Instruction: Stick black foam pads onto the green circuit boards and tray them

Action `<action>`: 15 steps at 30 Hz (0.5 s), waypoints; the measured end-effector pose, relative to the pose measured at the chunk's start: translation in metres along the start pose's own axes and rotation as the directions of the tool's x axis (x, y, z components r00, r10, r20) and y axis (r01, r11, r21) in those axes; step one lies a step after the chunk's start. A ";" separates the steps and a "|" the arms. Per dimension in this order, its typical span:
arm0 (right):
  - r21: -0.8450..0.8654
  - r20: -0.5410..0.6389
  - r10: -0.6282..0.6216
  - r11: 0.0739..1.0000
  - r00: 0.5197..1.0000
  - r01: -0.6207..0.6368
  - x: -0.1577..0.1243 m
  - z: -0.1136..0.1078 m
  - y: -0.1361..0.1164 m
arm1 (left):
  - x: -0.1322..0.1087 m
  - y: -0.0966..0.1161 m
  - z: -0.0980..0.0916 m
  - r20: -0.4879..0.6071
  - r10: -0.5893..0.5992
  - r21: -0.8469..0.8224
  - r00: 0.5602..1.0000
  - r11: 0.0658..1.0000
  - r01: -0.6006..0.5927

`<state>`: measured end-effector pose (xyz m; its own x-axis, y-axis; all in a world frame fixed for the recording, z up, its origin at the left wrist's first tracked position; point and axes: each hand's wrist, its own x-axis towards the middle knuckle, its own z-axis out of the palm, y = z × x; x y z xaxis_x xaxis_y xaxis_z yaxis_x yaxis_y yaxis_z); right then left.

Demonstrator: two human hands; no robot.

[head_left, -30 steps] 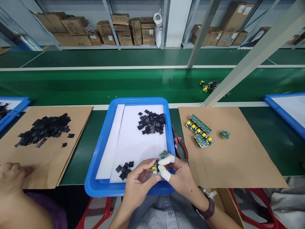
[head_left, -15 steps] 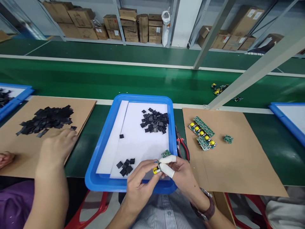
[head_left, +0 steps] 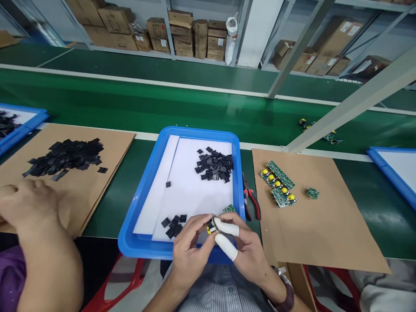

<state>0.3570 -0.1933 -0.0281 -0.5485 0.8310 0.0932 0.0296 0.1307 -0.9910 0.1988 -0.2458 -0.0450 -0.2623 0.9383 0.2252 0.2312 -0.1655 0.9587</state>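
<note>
My left hand (head_left: 190,247) and my right hand (head_left: 245,249) meet over the near edge of the blue tray (head_left: 139,208). Together they pinch a small circuit board with a yellow part (head_left: 211,226). White finger cots cover two fingers of my right hand. A green circuit board (head_left: 229,209) lies on the tray's white sheet just beyond my fingers. A heap of small black pieces (head_left: 215,165) sits at the tray's far right, and a smaller cluster of black pieces (head_left: 173,222) lies near my left hand.
Red-handled pliers (head_left: 251,200) lie right of the tray. Several green boards with yellow parts (head_left: 277,183) rest on brown cardboard (head_left: 325,225). A co-worker's hand (head_left: 27,206) is on the left cardboard near a black pile (head_left: 66,154). A metal post (head_left: 344,108) slants at right.
My hands stayed over the tray's near edge, turning the small board between them. The co-worker's hand pulled back left from the black pile. My view shifted slightly.
</note>
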 end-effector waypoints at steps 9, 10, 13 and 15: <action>0.004 0.052 -0.040 0.999 0.998 0.040 -0.006 0.000 0.003 | 0.000 0.010 -0.005 -0.015 0.029 0.085 0.999 0.996 -0.027; 0.044 0.073 -0.044 0.998 0.996 0.041 -0.006 -0.001 0.005 | 0.004 0.014 -0.008 0.015 0.039 0.116 0.999 0.992 -0.040; 0.097 0.050 -0.033 0.995 0.998 0.028 -0.006 -0.005 0.012 | 0.040 0.021 -0.024 0.167 0.132 0.254 0.977 0.952 -0.172; 0.015 -0.043 -0.040 0.999 0.998 0.041 -0.007 -0.008 0.016 | 0.082 0.018 -0.042 0.241 0.202 0.386 0.949 0.877 -0.285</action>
<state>0.3676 -0.1925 -0.0441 -0.5132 0.8472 0.1373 -0.0052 0.1569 -0.9876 0.1423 -0.1849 -0.0021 0.0238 0.9304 0.3659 0.6392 -0.2955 0.7100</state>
